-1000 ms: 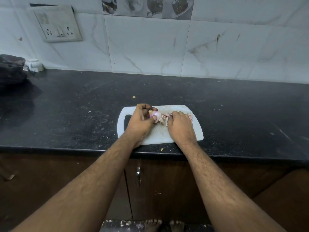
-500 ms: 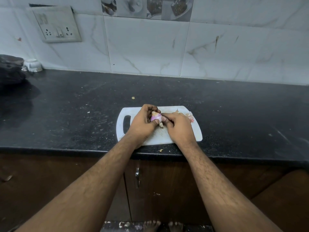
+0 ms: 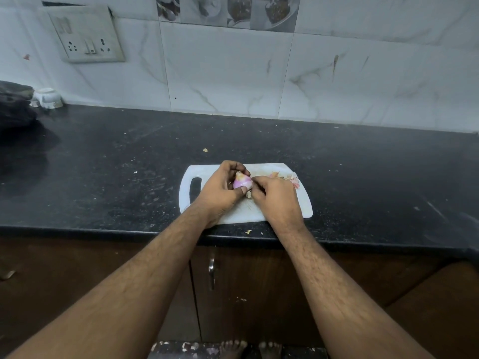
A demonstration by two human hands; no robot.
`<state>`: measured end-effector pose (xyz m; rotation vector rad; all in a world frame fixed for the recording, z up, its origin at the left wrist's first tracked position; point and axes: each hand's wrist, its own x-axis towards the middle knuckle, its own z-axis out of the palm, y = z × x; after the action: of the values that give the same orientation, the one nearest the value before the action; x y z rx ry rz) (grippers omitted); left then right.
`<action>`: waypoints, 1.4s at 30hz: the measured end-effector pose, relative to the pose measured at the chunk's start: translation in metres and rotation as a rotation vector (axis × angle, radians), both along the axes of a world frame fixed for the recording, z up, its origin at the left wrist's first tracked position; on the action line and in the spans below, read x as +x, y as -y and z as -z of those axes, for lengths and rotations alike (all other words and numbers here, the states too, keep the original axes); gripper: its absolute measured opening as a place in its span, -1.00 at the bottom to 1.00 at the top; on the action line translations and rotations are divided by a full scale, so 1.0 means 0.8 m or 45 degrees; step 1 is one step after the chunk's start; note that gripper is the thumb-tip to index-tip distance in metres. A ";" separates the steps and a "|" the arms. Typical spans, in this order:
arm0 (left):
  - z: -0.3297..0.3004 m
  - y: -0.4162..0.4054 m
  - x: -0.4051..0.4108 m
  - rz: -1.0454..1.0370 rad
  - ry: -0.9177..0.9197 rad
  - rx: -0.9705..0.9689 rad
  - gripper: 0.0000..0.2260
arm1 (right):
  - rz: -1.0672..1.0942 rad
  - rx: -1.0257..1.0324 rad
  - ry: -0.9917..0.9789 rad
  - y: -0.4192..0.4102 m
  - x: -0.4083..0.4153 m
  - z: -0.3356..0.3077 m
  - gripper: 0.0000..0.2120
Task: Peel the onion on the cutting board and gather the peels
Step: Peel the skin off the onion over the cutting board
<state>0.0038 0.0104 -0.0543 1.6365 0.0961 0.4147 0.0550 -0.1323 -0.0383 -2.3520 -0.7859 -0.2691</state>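
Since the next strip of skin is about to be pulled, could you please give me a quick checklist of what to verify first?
1. Small pink-purple onion secured in the left hand grip: ok.
2. Right hand fingertips at the onion's side, pinching skin: cannot tell, the contact is hidden.
3. Work held over the white plastic cutting board: ok.
4. Loose pinkish peels gathered in one spot: not ok, they lie spread along the board's far right edge.
5. Black stone countertop free of scraps: not ok, small bits lie beyond and in front of the board.
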 end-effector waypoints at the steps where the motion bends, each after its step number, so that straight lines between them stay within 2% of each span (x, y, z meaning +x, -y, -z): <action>1: 0.000 0.001 0.000 0.000 0.004 0.022 -0.69 | 0.010 0.010 -0.014 0.000 0.000 0.000 -0.80; 6: 0.003 0.001 0.001 -0.088 0.007 -0.025 -0.72 | 0.090 0.090 -0.084 -0.003 0.001 -0.001 -0.81; 11: 0.002 0.000 0.005 -0.311 -0.015 -0.035 -0.75 | 0.197 0.129 -0.087 -0.001 0.003 0.002 -0.84; 16: 0.000 0.007 0.003 -0.264 -0.016 0.133 -0.66 | 0.174 0.110 0.034 -0.003 0.004 0.003 -0.71; 21: -0.001 0.006 0.002 -0.301 -0.026 0.117 -0.77 | 0.058 0.040 0.119 -0.004 0.005 0.009 -0.65; 25: -0.004 0.009 -0.001 -0.274 -0.017 0.327 -0.81 | 0.050 -0.062 0.112 -0.006 0.008 0.011 -0.76; 30: -0.003 0.010 0.001 -0.257 -0.046 0.374 -0.78 | 0.026 -0.197 0.133 -0.005 0.005 0.007 -0.79; 35: -0.005 0.017 0.002 -0.295 -0.066 0.449 -0.78 | 0.037 -0.168 0.061 -0.006 0.005 0.006 -0.78; 39: -0.006 0.015 0.001 -0.361 -0.105 0.424 -0.66 | 0.174 0.188 -0.109 -0.002 0.012 0.008 -0.82; 41: -0.007 0.016 -0.001 -0.328 -0.104 0.380 -0.52 | 0.188 0.154 -0.054 -0.001 0.016 0.011 -0.92; 42: -0.006 0.016 -0.001 -0.313 -0.098 0.360 -0.47 | 0.174 0.080 -0.029 -0.002 0.017 0.012 -0.87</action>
<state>0.0027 -0.0026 -0.0495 1.9278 0.3102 0.5731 0.0686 -0.1305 -0.0482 -2.3482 -0.5982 -0.3196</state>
